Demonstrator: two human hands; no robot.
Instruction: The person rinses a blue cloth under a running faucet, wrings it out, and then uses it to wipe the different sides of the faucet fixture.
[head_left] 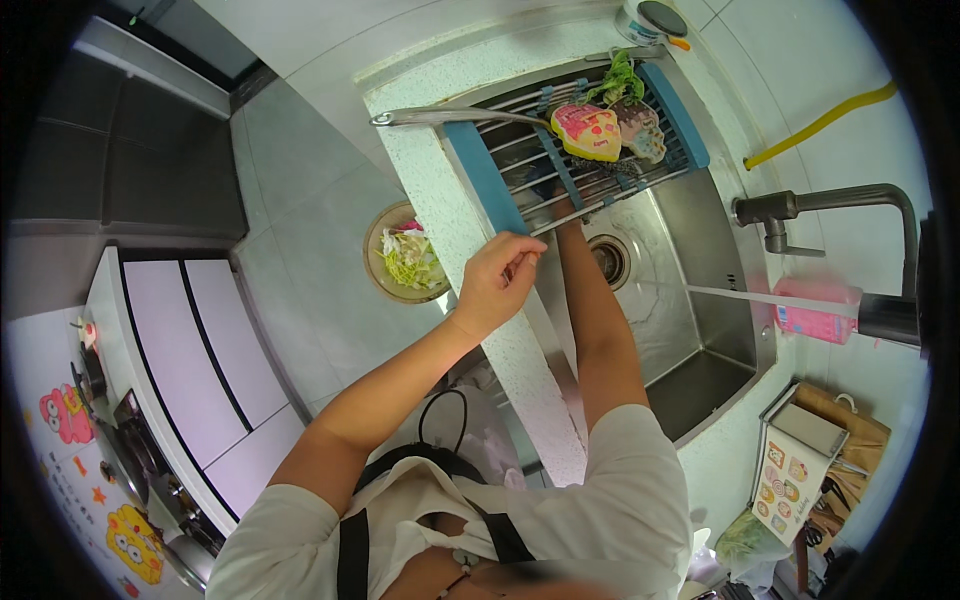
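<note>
My left hand (500, 282) is at the near left corner of the roll-up drying rack (487, 180), its fingers curled together beside the rack's end rod. Whether they grip anything is hidden. My right arm reaches down into the steel sink (670, 240), and my right hand (562, 208) is under the rack's bars, mostly covered by them. Something dark blue shows there, too hidden to name. On the rack lie a pink and yellow sponge (587, 132), a second patterned sponge (642, 132), green leaves (622, 78) and a long metal-handled utensil (430, 116).
Water runs from the dark faucet (865, 197) toward the drain (607, 262). A pink bottle (815, 310) stands behind the sink. A bowl of vegetable scraps (375, 262) is left of the counter. A utensil box (800, 470) sits at right.
</note>
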